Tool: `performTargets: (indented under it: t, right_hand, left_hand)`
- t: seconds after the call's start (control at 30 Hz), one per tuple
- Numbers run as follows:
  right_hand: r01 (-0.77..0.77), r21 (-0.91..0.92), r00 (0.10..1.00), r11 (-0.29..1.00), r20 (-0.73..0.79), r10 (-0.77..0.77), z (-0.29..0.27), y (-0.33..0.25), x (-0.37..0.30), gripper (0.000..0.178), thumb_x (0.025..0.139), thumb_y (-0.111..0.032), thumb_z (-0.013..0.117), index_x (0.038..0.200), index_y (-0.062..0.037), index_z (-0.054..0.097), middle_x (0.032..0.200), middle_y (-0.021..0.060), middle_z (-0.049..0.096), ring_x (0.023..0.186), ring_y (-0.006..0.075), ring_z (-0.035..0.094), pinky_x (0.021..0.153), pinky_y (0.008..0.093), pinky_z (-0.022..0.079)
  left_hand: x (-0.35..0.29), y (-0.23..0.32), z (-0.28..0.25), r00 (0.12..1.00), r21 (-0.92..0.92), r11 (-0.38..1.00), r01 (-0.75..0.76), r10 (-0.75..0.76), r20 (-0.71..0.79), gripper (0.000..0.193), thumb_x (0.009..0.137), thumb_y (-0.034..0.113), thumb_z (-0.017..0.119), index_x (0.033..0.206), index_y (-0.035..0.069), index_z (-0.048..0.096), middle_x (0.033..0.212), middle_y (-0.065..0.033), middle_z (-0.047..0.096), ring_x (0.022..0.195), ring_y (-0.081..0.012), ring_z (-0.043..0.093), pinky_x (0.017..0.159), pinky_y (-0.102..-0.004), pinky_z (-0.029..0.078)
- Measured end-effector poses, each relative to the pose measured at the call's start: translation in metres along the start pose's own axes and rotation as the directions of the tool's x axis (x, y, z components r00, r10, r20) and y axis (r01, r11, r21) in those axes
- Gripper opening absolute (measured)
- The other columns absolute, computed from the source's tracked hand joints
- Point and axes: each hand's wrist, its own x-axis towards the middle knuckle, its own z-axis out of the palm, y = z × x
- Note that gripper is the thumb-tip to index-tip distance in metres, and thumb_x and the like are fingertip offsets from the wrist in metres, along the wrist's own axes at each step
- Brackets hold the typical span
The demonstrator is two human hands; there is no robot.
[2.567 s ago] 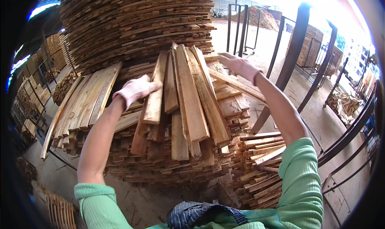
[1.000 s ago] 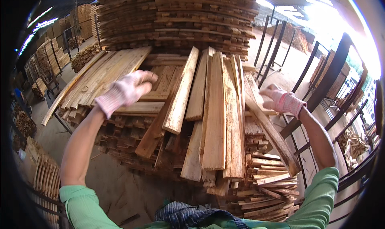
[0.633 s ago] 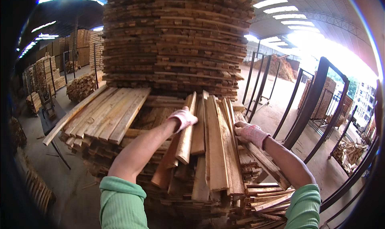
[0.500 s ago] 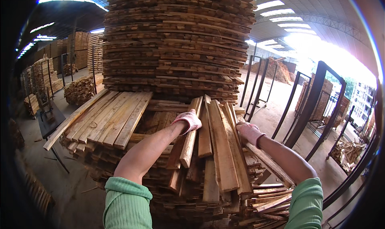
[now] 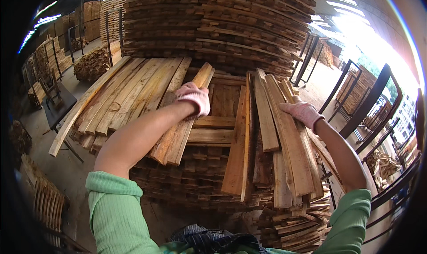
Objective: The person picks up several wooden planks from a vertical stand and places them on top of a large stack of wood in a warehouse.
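My left hand (image 5: 194,97), in a pink-and-white glove, grips a long wooden slat (image 5: 179,125) lifted at a slant over the low stack. My right hand (image 5: 302,111), gloved the same way, rests palm down on a bundle of slats (image 5: 284,143) leaning lengthwise on the right of the stack. A single slat (image 5: 238,147) stands on edge between the two hands. To the left lies a neat row of flat slats (image 5: 129,91). A tall pile of stacked slats (image 5: 213,27) rises behind everything.
Black metal frames (image 5: 356,107) stand to the right on the concrete floor. More wood piles (image 5: 91,62) and racks sit at the left and far back. Loose slat ends (image 5: 293,227) jut out at the lower right, and a slatted pallet (image 5: 44,205) lies at the lower left.
My left hand has taken a slat and swung it leftward away from the bundle. My right hand stays on the right bundle. The view has tilted down.
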Motion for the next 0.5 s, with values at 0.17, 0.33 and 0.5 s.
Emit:
performTargets:
  t: [0.17,0.33,0.5]
  right_hand:
    - [0.140,-0.405,0.985,0.904,-0.039,-0.170,0.018,-0.033,-0.006,0.092,0.087,-0.065,0.055,0.152,-0.0034,0.032,0.151,0.0323,0.034,0.133,0.0448,0.047,0.105,0.0480,0.044]
    - [0.269,-0.362,0.957,0.892,-0.007,-0.291,0.010,-0.026,0.010,0.069,0.092,-0.059,0.051,0.127,0.0011,0.052,0.119,0.0315,0.061,0.113,0.0421,0.060,0.095,0.0486,0.050]
    - [0.230,-0.532,0.935,0.815,-0.112,-0.336,0.033,-0.024,0.004,0.046,0.097,-0.044,0.050,0.118,-0.0027,0.055,0.122,0.0323,0.056,0.105,0.0459,0.062,0.091,0.0515,0.050]
  left_hand:
    - [0.004,0.000,-0.016,0.973,0.050,0.982,-0.185,0.175,0.149,0.095,0.081,0.044,0.063,0.156,0.009,0.018,0.126,-0.0295,0.060,0.111,-0.0415,0.063,0.093,-0.0507,0.051]
    - [0.034,-0.002,0.003,0.983,-0.171,0.969,-0.178,0.181,0.002,0.093,0.078,0.019,0.059,0.159,0.015,0.013,0.131,-0.0264,0.058,0.114,-0.0418,0.062,0.094,-0.0518,0.051]
    - [0.026,0.002,0.001,0.980,0.195,0.973,-0.122,0.149,-0.130,0.074,0.089,0.017,0.043,0.158,0.009,0.016,0.158,-0.0283,0.021,0.147,-0.0441,0.020,0.117,-0.0594,0.025]
